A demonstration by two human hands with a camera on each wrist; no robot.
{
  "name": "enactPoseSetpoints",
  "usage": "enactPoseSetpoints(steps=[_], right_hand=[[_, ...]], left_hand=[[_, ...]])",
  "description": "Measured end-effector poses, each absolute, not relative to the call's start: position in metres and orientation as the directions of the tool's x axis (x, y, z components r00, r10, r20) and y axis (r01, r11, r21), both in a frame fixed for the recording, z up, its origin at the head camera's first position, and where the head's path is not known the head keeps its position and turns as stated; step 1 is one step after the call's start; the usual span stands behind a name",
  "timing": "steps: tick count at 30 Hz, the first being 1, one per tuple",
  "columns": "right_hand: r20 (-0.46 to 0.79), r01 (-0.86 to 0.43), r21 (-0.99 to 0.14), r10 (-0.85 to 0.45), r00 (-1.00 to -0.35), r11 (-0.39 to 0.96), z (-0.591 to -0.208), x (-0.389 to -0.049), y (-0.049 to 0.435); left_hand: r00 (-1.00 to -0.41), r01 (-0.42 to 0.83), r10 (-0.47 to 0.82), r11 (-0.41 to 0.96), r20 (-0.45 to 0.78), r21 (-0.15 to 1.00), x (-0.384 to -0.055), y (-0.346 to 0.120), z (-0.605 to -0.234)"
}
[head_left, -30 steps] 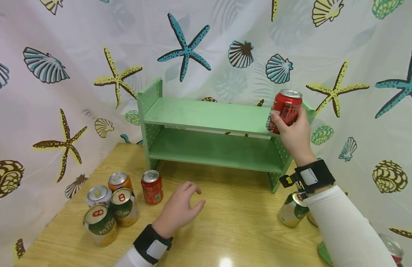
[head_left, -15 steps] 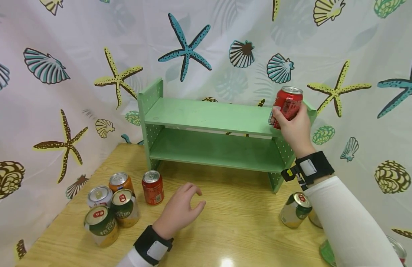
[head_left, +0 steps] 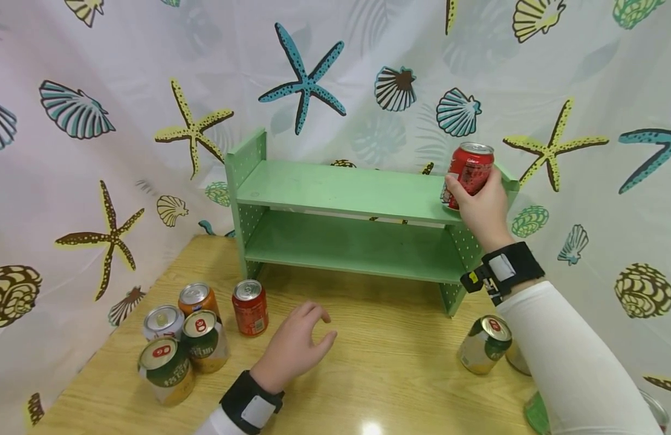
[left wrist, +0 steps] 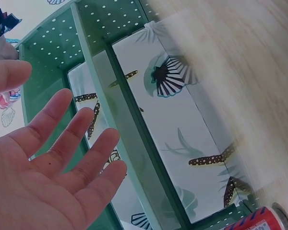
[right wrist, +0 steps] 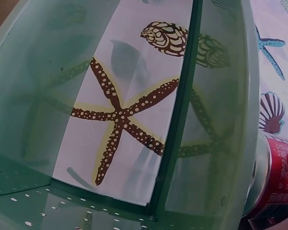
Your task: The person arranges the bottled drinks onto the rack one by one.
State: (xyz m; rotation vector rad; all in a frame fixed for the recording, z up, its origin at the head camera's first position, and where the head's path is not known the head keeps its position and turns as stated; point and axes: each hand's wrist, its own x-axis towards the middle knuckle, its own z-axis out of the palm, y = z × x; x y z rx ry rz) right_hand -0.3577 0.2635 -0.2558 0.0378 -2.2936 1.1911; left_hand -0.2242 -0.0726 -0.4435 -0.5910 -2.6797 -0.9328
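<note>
My right hand grips a red soda can at the right end of the green shelf's upper board. The can stands nearly upright, its base at the board's front edge. In the right wrist view the same can shows at the right border beside the board's edge. My left hand hovers over the table with fingers relaxed and apart, holding nothing. Its palm faces up in the left wrist view. Another red can stands on the table just left of this hand.
Left on the wooden table cluster an orange can, a silver-topped can and two green-and-yellow cans. A similar green can stands at right; others are partly behind my right sleeve. A patterned curtain hangs behind.
My right hand has shifted the red can slightly back and right over the upper board, and the can has straightened from a tilt. My left hand has stayed in place.
</note>
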Motion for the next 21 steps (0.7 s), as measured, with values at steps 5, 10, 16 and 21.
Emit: enactPoseSetpoints(steps=[5, 10, 16, 21], right_hand=[[0.465, -0.246, -0.748, 0.222, -0.857, 0.617, -0.257, -0.361, 0.265], [0.448, -0.217, -0.742, 0.228, -0.864, 0.634, -0.259, -0.366, 0.267], [0.438, -0.204, -0.737, 0.227, -0.87, 0.645, -0.26, -0.371, 0.268], [0.426, -0.179, -0.733, 0.238, -0.873, 0.657, -0.261, -0.373, 0.268]], left_hand=[[-0.887, 0.453, 0.296, 0.711, 0.356, 0.537, -0.224, -0.072, -0.445], [-0.887, 0.452, 0.295, 0.713, 0.356, 0.535, -0.225, -0.072, -0.447], [-0.887, 0.452, 0.295, 0.706, 0.354, 0.545, -0.225, -0.072, -0.448], [-0.886, 0.455, 0.297, 0.706, 0.357, 0.543, -0.225, -0.071, -0.449]])
